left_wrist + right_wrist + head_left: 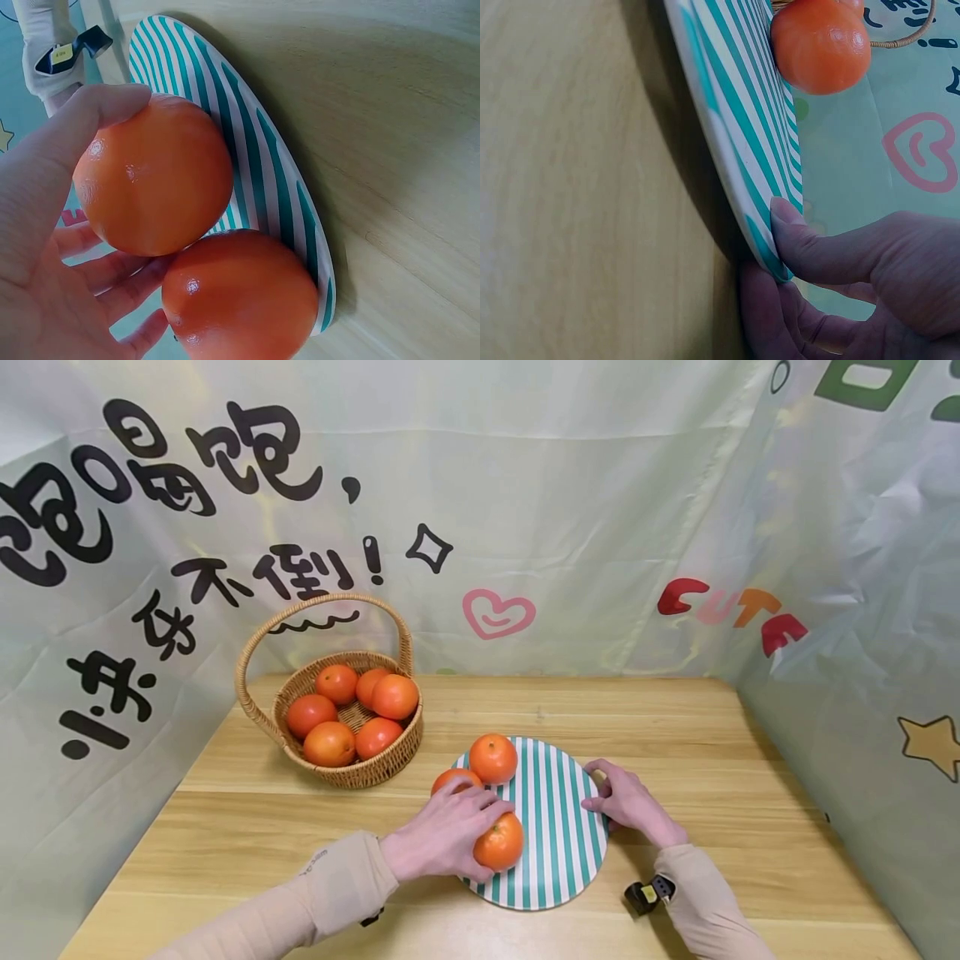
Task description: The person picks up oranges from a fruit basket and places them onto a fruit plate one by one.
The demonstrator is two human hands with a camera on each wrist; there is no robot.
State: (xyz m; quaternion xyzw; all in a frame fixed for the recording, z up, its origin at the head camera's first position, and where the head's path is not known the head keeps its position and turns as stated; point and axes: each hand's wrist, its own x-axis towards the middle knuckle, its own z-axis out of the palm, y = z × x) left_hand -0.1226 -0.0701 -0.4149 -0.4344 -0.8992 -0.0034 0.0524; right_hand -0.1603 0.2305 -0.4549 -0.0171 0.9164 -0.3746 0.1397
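Observation:
A round plate (558,835) with green and white stripes lies on the wooden table. Three oranges sit on its left part. My left hand (442,833) grips the nearest orange (502,842), thumb on one side and fingers curled round the other. In the left wrist view, a second orange (240,300) sits right beside the gripped orange (161,176), by my fingertips. The third orange (492,758) rests near the plate's far rim. My right hand (633,802) pinches the plate's right rim, with the thumb (810,244) on top and fingers below.
A wicker basket (390,768) with a tall handle stands at the back left of the table and holds several oranges. Printed cloth walls (585,527) close off the back and both sides. A small black camera (643,896) is attached at my right wrist.

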